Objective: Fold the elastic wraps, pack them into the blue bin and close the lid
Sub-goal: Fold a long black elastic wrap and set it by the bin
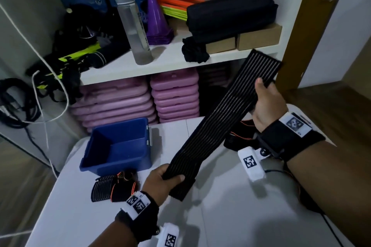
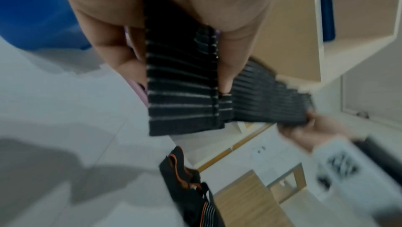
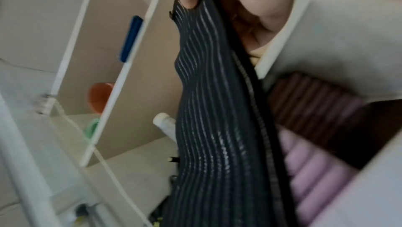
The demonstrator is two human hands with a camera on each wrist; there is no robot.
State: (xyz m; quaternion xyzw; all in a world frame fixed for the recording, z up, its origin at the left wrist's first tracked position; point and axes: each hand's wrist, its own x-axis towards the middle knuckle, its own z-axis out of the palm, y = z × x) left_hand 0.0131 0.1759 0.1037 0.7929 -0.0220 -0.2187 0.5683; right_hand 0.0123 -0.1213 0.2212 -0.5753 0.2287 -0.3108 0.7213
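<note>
A long black elastic wrap [image 1: 218, 120] with thin grey stripes stretches diagonally above the white table [image 1: 220, 216]. My left hand [image 1: 164, 178] pinches its lower end, thumb on top; the left wrist view shows that end of the wrap [image 2: 182, 93] between thumb and fingers. My right hand [image 1: 265, 102] grips the upper part, and the wrap [image 3: 217, 127] hangs down from it in the right wrist view. The open blue bin [image 1: 118, 146] stands on the table to the left, with nothing inside. A black wrap with orange trim [image 1: 112, 186] lies in front of the bin. Another orange-trimmed wrap [image 1: 239, 136] lies under my right wrist.
A white shelf [image 1: 170, 60] behind the table carries a clear bottle [image 1: 132, 24], purple cones [image 1: 156, 16], a black case [image 1: 230, 14] and cardboard boxes. Pink stacked pads [image 1: 174, 98] fill the space below. White and black cables hang at the left.
</note>
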